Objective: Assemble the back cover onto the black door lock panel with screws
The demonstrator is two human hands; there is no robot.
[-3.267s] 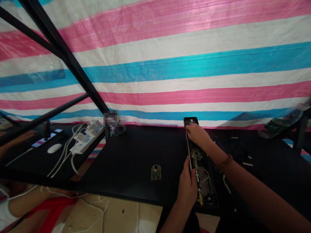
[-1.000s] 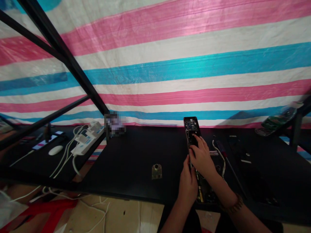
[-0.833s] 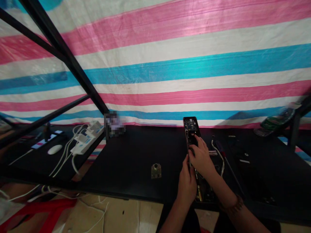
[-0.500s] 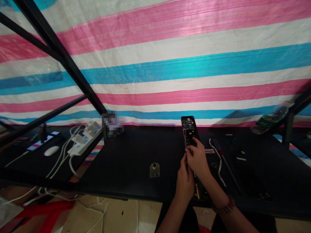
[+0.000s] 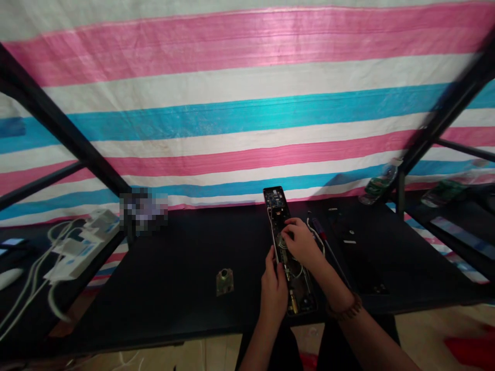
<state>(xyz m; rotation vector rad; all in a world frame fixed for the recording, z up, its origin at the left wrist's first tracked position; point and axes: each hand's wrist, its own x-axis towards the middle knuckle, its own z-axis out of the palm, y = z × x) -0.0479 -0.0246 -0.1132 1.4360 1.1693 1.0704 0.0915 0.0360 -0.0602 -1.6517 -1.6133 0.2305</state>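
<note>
A long black device housing (image 5: pixel 299 282) lies open in front of me, pointing away toward the striped sheet. A circuit board (image 5: pixel 275 198) sits in its far end, a brass-coloured cylinder (image 5: pixel 294 303) in its near end. Thin pale wires (image 5: pixel 269 219) run along the inside. My left hand (image 5: pixel 274 288) grips the housing's left edge. Over the middle of the housing is my right hand (image 5: pixel 300 241), fingers pinched together at metal parts and wiring; what lies between the fingertips is too small to make out. A small metal plate with a round hole (image 5: pixel 225 282) rests to the left.
Right of the housing lie a screwdriver (image 5: pixel 319 230), a white cable (image 5: pixel 315 232) and a dark flat panel (image 5: pixel 363 273). A plastic bottle (image 5: pixel 381 181) leans at the back right. A white power strip (image 5: pixel 83 247) with cords is at left, beside black frame bars (image 5: pixel 77 139).
The view has swung to the right. My right hand has drawn apart from my left and now pinches at the housing's middle; before, both hands were close together at its left edge.
</note>
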